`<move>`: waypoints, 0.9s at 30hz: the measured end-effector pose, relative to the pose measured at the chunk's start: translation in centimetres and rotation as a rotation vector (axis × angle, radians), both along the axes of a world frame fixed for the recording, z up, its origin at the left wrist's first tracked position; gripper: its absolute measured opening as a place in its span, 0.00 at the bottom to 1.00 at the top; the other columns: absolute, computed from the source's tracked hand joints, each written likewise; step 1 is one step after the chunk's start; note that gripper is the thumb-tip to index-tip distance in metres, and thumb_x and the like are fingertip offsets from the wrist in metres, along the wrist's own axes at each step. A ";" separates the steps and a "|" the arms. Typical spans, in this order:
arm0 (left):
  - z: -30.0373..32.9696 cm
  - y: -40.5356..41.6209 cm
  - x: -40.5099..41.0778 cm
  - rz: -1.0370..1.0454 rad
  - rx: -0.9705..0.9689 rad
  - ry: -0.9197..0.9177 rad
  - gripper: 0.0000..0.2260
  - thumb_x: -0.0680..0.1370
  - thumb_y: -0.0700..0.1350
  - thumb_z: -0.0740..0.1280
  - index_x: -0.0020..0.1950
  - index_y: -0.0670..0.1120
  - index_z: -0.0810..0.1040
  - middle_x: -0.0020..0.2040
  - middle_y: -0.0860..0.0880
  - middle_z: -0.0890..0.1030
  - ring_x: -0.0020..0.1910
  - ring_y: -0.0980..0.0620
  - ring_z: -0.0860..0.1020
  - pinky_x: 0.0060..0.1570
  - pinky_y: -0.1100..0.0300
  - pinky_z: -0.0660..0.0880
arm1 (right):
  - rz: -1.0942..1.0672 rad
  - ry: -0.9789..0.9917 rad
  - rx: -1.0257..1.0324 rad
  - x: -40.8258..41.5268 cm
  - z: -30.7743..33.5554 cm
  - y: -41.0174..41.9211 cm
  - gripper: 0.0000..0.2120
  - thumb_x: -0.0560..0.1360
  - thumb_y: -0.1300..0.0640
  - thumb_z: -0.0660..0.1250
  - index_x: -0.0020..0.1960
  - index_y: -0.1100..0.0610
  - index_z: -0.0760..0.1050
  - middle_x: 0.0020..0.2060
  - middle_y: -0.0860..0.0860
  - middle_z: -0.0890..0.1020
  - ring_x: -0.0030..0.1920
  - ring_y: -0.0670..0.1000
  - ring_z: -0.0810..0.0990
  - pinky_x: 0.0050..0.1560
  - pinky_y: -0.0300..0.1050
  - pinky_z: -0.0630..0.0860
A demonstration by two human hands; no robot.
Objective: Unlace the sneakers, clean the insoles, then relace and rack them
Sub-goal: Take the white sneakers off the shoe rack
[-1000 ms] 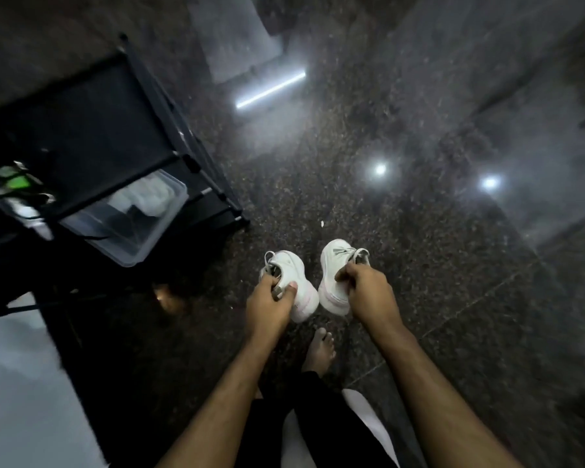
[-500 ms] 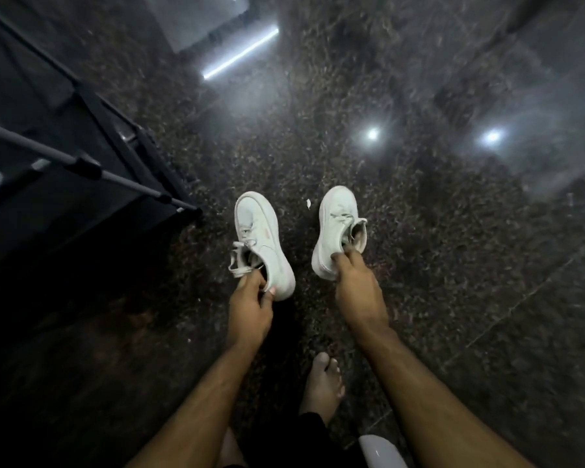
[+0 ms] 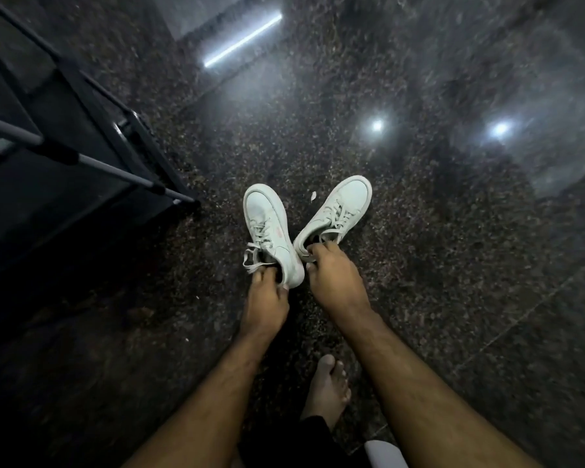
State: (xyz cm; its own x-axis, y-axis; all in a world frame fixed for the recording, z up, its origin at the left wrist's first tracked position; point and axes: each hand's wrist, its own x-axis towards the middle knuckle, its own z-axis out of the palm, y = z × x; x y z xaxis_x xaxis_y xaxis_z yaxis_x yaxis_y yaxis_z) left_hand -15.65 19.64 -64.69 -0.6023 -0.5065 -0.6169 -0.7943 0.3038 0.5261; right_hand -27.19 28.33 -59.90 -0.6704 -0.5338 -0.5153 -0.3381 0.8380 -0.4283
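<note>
Two white laced sneakers lie on the dark speckled floor in front of me, toes pointing away and heels close together. My left hand (image 3: pixel 265 300) pinches the heel of the left sneaker (image 3: pixel 267 228), whose loose lace loops hang out at its left side. My right hand (image 3: pixel 335 278) grips the heel opening of the right sneaker (image 3: pixel 340 211), which is angled to the right. Laces are threaded through both shoes.
A black shoe rack (image 3: pixel 81 106) with a grey metal bar (image 3: pixel 92 160) stands at the left. My bare foot (image 3: pixel 326 390) rests on the polished stone floor (image 3: pixel 453 265) below my hands. A small white scrap (image 3: pixel 313 196) lies between the shoe toes.
Both sneakers have come down and forward onto the floor, heels now together and toes spread apart. The camera has dropped lower and the rack's clear box has left the view.
</note>
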 end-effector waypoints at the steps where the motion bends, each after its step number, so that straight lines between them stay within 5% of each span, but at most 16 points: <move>1: 0.3 -0.3 0.1 0.000 0.000 -0.016 0.14 0.78 0.37 0.66 0.63 0.36 0.74 0.63 0.37 0.75 0.61 0.36 0.75 0.63 0.47 0.70 | 0.005 -0.002 -0.011 0.0 0.6 -0.4 0.13 0.78 0.57 0.62 0.62 0.57 0.74 0.59 0.56 0.75 0.59 0.60 0.75 0.56 0.56 0.75; 7: 2.4 -1.3 0.7 -0.112 0.062 -0.119 0.16 0.77 0.40 0.67 0.65 0.43 0.78 0.69 0.40 0.71 0.64 0.38 0.74 0.67 0.51 0.69 | 0.007 -0.053 -0.030 1.1 3.2 -2.7 0.17 0.78 0.57 0.63 0.67 0.54 0.72 0.57 0.55 0.75 0.59 0.58 0.75 0.56 0.54 0.75; 9: 1.7 -1.2 0.9 -0.007 0.101 -0.154 0.18 0.77 0.41 0.67 0.67 0.49 0.78 0.71 0.40 0.68 0.62 0.38 0.76 0.67 0.52 0.71 | 0.032 -0.123 0.017 1.5 2.2 -3.1 0.22 0.77 0.58 0.64 0.70 0.51 0.70 0.58 0.57 0.75 0.60 0.60 0.75 0.58 0.54 0.75; 11: 0.1 -1.0 0.8 0.138 0.219 -0.144 0.18 0.76 0.44 0.68 0.66 0.51 0.79 0.67 0.40 0.75 0.60 0.40 0.79 0.64 0.54 0.73 | 0.102 -0.225 0.086 2.0 0.1 -3.3 0.26 0.75 0.57 0.67 0.72 0.50 0.68 0.59 0.61 0.75 0.59 0.62 0.76 0.58 0.54 0.75; 14: -5.8 -0.2 1.9 0.296 0.379 -0.020 0.18 0.69 0.50 0.69 0.58 0.50 0.82 0.55 0.43 0.85 0.55 0.42 0.82 0.60 0.44 0.78 | 0.131 -0.273 0.098 3.0 -3.1 -3.6 0.27 0.74 0.56 0.68 0.71 0.49 0.67 0.54 0.62 0.79 0.55 0.63 0.79 0.52 0.50 0.74; 18: -4.6 0.2 2.3 0.363 0.214 0.003 0.11 0.73 0.51 0.68 0.52 0.48 0.83 0.47 0.46 0.86 0.50 0.43 0.84 0.54 0.45 0.79 | -0.096 -0.211 -0.008 4.1 -4.8 -3.8 0.23 0.73 0.58 0.66 0.66 0.49 0.67 0.49 0.60 0.82 0.51 0.62 0.81 0.48 0.50 0.74; 22: -2.4 -0.8 3.3 0.144 -0.042 -0.071 0.16 0.81 0.44 0.65 0.68 0.40 0.76 0.57 0.37 0.82 0.58 0.37 0.79 0.58 0.50 0.70 | -0.220 -0.326 -0.057 5.2 -5.0 -4.4 0.24 0.74 0.55 0.68 0.69 0.49 0.65 0.50 0.59 0.83 0.52 0.60 0.82 0.53 0.49 0.76; 27: -2.7 -3.4 3.6 0.062 -0.007 -0.178 0.15 0.80 0.40 0.64 0.67 0.43 0.76 0.60 0.36 0.78 0.59 0.36 0.77 0.57 0.53 0.69 | -0.174 -0.456 0.037 5.9 -4.8 -6.6 0.22 0.76 0.55 0.67 0.67 0.57 0.66 0.57 0.63 0.80 0.59 0.62 0.79 0.55 0.49 0.74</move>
